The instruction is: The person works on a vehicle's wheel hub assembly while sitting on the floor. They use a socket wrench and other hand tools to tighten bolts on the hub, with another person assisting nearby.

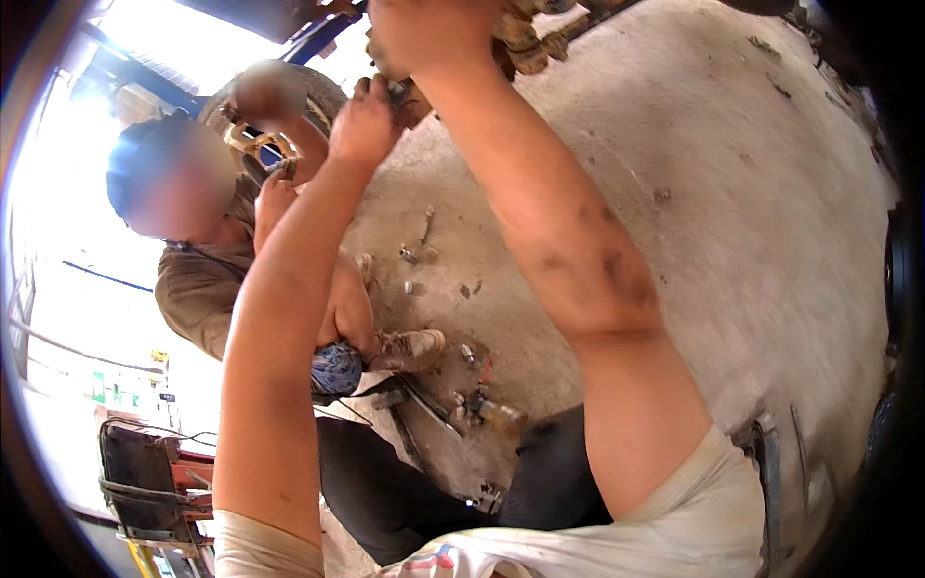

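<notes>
Both my arms reach up to a rusty metal assembly (525, 46) at the top edge, which looks like a vehicle's underside part. The fingers of my left hand (364, 127) curl closed around or against a small dark metal piece (397, 92) below it. What exactly they grip is too small to name. Higher up and to the right, my right hand (429, 37) is pressed to the same assembly. It is blurred and partly cut off by the frame, and its fingers are hidden. Dark grease smears mark my right forearm.
A person (198, 279) in a brown shirt and dark cap sits close on my left, hands raised near a wheel (323, 96). Sockets (408, 254), a short bar (427, 223) and other tools lie on the concrete floor (752, 241). A red-and-black cart (145, 472) stands at lower left.
</notes>
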The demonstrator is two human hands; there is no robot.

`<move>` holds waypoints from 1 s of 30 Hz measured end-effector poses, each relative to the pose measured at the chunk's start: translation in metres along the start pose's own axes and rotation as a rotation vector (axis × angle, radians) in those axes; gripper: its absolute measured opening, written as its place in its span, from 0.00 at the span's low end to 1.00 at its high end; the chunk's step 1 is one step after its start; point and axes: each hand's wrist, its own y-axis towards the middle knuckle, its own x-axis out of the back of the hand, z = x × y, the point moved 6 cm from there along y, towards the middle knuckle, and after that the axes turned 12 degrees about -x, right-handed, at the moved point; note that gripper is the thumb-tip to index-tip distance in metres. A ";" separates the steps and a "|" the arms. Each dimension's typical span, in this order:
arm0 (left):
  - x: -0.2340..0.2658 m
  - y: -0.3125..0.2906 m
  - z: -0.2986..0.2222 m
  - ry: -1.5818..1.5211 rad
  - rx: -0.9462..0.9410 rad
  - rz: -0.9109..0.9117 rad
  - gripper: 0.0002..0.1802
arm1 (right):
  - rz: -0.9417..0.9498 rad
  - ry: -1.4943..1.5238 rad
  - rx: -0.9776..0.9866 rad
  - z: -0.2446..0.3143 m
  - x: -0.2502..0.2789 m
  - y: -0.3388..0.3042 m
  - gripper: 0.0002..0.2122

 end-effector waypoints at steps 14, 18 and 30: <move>0.000 0.005 -0.003 0.029 0.053 -0.003 0.25 | 0.014 0.029 -0.029 -0.007 -0.002 0.004 0.16; -0.005 0.005 -0.002 -0.103 0.155 0.048 0.23 | 0.021 -0.038 -0.009 -0.010 -0.006 -0.002 0.15; -0.005 0.000 0.000 -0.108 0.132 -0.046 0.20 | 0.007 -0.035 0.017 -0.013 -0.012 -0.005 0.15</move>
